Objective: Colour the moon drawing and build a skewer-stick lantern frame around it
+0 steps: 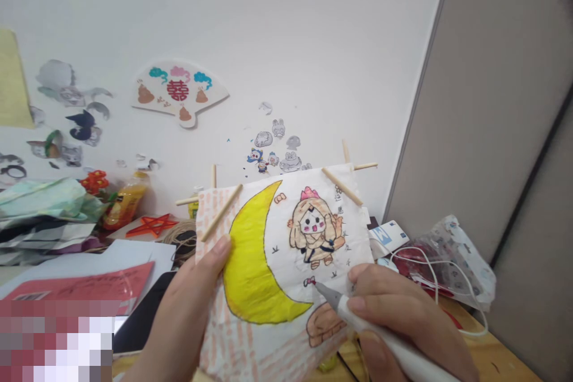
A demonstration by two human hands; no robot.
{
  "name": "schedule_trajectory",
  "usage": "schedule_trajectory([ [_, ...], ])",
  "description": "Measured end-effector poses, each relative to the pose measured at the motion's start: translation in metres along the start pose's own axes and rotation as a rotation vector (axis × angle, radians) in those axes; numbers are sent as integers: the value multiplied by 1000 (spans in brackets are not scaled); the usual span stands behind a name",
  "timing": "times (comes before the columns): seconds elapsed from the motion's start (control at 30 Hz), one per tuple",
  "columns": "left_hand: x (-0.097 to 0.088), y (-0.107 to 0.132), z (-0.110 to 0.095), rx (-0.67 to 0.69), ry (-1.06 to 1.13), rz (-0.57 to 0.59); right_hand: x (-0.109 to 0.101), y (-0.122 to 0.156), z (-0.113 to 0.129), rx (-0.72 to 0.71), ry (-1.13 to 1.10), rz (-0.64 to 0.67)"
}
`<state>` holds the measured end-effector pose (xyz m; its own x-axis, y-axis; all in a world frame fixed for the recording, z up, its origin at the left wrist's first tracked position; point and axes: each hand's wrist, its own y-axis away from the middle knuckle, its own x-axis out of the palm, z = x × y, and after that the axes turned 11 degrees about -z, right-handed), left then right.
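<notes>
My left hand (185, 304) grips a paper lantern (286, 250) with a wooden stick frame, thumb pressed on its front near the left edge. The lantern's front panel shows a big yellow moon (250, 262) and a cartoon girl (313, 233) with a pink bow. My right hand (403, 316) is closed round a white marker pen (380, 334). The pen's tip touches a small pink mark below the girl on the paper. The lantern is held up and tilted a little.
Behind the lantern lie red papers (85, 286), a red paper star (152, 225), a yellow bottle (128, 200), twine and crumpled bags. A patterned plastic bag (452, 262) and white cable sit at right. Stickers and a fan cutout (179, 92) hang on the wall.
</notes>
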<state>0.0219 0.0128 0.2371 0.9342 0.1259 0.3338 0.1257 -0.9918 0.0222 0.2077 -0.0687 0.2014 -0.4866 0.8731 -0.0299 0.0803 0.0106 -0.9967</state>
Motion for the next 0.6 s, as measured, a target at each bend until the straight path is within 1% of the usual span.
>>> schedule_trajectory([
  [0.1, -3, -5, 3, -52, 23, 37, 1, -3, 0, 5, -18, -3],
  [0.17, -5, -6, 4, -44, 25, 49, 1, -4, 1, 13, -23, -6],
  [0.33, -2, -2, 3, -48, 47, 6, 2, -5, 2, 22, -31, -15],
  [0.47, -2, -3, 3, -45, 29, -2, 2, -4, 2, 22, -28, -16],
  [0.6, -4, -6, 3, -102, 61, 55, 2, -2, 1, 6, -8, -4],
])
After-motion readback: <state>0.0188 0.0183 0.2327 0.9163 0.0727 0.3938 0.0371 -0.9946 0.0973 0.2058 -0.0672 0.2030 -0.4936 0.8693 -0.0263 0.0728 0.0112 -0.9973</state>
